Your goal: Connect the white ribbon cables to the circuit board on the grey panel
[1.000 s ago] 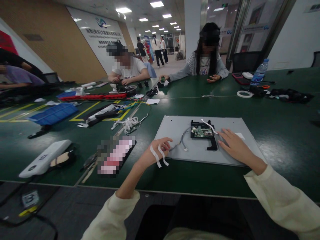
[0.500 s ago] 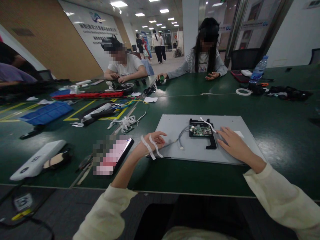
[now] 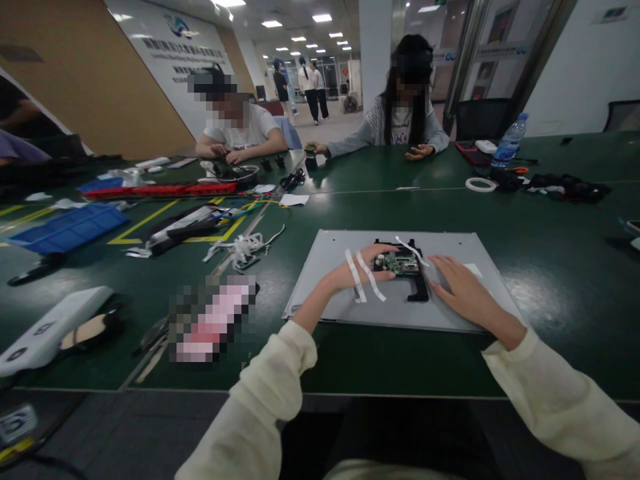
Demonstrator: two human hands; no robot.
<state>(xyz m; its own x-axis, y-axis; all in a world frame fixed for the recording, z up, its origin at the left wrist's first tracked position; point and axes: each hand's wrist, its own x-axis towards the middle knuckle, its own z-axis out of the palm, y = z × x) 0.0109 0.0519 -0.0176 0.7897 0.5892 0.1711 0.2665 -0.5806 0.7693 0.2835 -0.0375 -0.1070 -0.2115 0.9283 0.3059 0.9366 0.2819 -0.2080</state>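
Lying flat, near: grey panel (image 3: 345,240). Right hand (image 3: 463,287) spread at right, presumably bracing it. Left hand (image 3: 358,269), thumb and fingers apart, at left of mid-panel black frame (image 3: 419,291), circuit board (image 3: 403,264) inside (pinching? cannot tell). White strips (image 3: 373,279) across left hand, perhaps for handiness.

An office-like workshop: a circuit board (image 3: 407,265) by the fingers (image 3: 445,268), people (image 3: 245,135) along the counter (image 3: 380,213), a wall sign (image 3: 181,57) beyond.
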